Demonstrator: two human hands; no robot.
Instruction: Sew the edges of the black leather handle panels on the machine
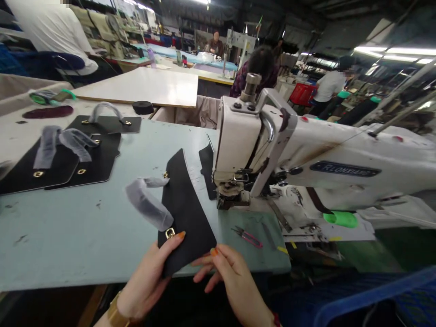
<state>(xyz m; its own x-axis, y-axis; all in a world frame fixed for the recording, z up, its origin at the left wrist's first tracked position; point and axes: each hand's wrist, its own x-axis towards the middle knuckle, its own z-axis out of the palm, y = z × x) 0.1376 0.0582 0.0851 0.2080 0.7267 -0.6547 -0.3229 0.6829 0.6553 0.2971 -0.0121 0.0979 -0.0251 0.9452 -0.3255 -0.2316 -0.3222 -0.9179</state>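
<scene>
A black bag panel (185,209) hangs partly over the table's front edge, tilted toward me. Its handle (146,204) is wrapped in translucent plastic and joined by gold-coloured buckles (170,233). My left hand (150,272) grips the panel's near left end, thumb on top beside the lower buckle. At the near right corner, my right hand (228,272) pinches the panel's edge between thumb and index finger; its other fingers are loosely bent below. To the right stands a sewing machine (327,159), its head close to the panel. Another black piece (207,170) lies partly hidden behind that head.
Several black panels with wrapped handles (98,159) lie on the left of the pale blue-green table (85,240). Pink-handled thread snips (250,237) rest below the machine head. A blue crate (374,299) stands at lower right. Co-workers, including a person in white (54,36), are beyond.
</scene>
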